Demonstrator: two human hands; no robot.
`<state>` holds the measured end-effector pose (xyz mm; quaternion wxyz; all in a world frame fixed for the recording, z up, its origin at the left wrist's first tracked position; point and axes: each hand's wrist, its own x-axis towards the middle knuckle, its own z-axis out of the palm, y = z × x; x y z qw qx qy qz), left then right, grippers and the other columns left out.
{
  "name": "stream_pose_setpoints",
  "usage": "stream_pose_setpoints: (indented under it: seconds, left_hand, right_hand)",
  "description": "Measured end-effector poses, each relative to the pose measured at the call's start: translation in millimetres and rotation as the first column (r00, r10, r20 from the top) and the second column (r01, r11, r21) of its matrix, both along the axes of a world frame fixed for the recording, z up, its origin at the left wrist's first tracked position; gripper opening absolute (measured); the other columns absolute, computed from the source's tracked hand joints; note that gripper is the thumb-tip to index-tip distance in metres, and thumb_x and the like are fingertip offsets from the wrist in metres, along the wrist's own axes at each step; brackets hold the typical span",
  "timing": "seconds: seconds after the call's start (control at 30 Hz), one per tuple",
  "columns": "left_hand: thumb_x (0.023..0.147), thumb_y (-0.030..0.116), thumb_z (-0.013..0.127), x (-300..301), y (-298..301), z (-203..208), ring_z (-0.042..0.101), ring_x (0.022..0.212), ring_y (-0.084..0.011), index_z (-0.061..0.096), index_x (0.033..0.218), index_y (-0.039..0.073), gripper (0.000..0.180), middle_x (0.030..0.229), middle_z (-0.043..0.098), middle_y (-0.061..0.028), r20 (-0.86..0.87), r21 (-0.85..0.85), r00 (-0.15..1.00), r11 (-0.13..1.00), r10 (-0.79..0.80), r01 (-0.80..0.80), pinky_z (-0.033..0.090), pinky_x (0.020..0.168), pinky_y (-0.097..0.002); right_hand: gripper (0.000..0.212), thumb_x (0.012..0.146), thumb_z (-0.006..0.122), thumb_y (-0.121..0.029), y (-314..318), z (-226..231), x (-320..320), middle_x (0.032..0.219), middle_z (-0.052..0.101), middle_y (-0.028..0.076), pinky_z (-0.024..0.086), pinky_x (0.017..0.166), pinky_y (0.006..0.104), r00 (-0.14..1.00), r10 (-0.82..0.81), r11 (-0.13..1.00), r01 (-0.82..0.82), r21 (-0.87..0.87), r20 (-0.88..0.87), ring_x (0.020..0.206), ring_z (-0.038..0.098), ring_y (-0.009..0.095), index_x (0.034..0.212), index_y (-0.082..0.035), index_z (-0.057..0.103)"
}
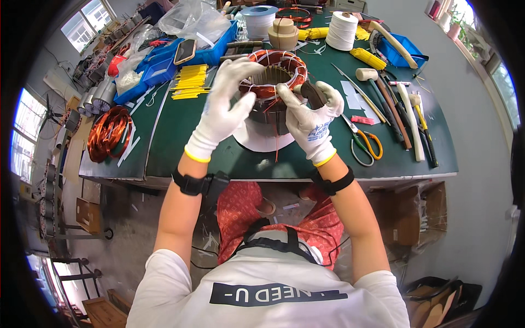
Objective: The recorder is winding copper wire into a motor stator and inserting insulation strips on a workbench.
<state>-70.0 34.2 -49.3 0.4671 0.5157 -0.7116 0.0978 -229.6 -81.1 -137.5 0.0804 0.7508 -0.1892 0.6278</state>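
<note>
A motor stator point(269, 112) stands upright on the bench in front of me, with a ring of copper windings point(298, 65) tied with white cord on top. Thin red-brown leads hang down its near side. My left hand point(221, 104), in a white glove, is at the stator's left side with thumb and fingers apart and nothing visible in it. My gloved right hand point(314, 117) is at the right side, closed round a dark, block-shaped tool point(313, 95); its thumb side is against the near right winding. The lower part of that tool is hidden by the glove.
Right of the stator lie orange-and-green-handled scissors point(362, 143), a mallet point(377, 90) and several hammers. A white cord spool point(342, 31) stands farther back. On the left are yellow strips point(190, 81), blue bins point(159, 72), a phone point(185, 51) and copper coils point(109, 134).
</note>
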Motion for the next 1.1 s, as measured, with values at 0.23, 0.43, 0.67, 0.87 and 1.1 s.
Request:
stream_pose_setpoints:
  seconds: [0.23, 0.43, 0.67, 0.87, 1.1]
  left_hand:
    - [0.081, 0.012, 0.076, -26, 23, -6, 0.061, 0.117, -0.0290, 0.069, 0.103, 0.004, 0.024, 0.119, 0.067, -0.0137, -0.024, -0.057, 0.997, 0.996, 0.068, -0.069, 0.045, 0.101, -0.0379]
    - [0.078, 0.016, 0.077, -17, -3, -14, 0.061, 0.113, -0.0321, 0.070, 0.097, 0.010, 0.021, 0.114, 0.068, -0.0089, 0.167, -0.099, 0.979, 0.990, 0.116, -0.101, 0.043, 0.105, -0.0449]
    - [0.080, 0.011, 0.074, -7, -5, -14, 0.064, 0.106, -0.0277, 0.071, 0.095, 0.012, 0.015, 0.108, 0.070, -0.0054, 0.065, -0.033, 0.998, 0.999, -0.001, 0.003, 0.044, 0.100, -0.0446]
    - [0.082, 0.011, 0.073, 0, -5, -16, 0.063, 0.106, -0.0284, 0.071, 0.098, 0.011, 0.016, 0.109, 0.069, -0.0067, 0.098, -0.053, 0.994, 0.997, -0.054, 0.059, 0.042, 0.100, -0.0443]
    - [0.082, 0.009, 0.073, -8, -9, -20, 0.063, 0.105, -0.0265, 0.069, 0.094, 0.012, 0.014, 0.105, 0.070, -0.0032, 0.094, -0.065, 0.993, 0.996, 0.067, -0.061, 0.039, 0.105, -0.0481]
  right_hand:
    - [0.041, 0.074, 0.081, -0.016, 2, 15, -5, 0.108, 0.054, 0.002, 0.033, 0.087, 0.0387, 0.996, -0.031, 0.997, 0.025, -0.068, -0.089, 0.108, 0.045, 0.025, 0.110, -0.034, 0.075]
    - [0.038, 0.076, 0.077, -0.014, -6, 19, -7, 0.109, 0.058, 0.001, 0.033, 0.084, 0.0382, 0.997, 0.037, 0.996, -0.043, -0.082, -0.072, 0.104, 0.049, 0.022, 0.110, -0.033, 0.075]
    - [0.036, 0.072, 0.069, -0.004, -19, 51, -23, 0.091, 0.071, 0.003, 0.047, 0.086, 0.0433, 0.917, 0.332, 0.942, -0.336, 0.020, -0.221, 0.096, 0.063, 0.028, 0.101, -0.023, 0.075]
    - [0.024, 0.072, 0.074, -0.007, -25, 57, -25, 0.093, 0.071, 0.006, 0.052, 0.082, 0.0439, 0.885, 0.429, 0.903, -0.421, 0.082, -0.180, 0.090, 0.065, 0.033, 0.093, -0.018, 0.073]
    - [0.029, 0.069, 0.080, -0.013, -25, 48, -30, 0.097, 0.071, 0.005, 0.049, 0.087, 0.0438, 0.849, 0.522, 0.839, -0.493, 0.232, -0.085, 0.095, 0.065, 0.029, 0.096, -0.018, 0.072]
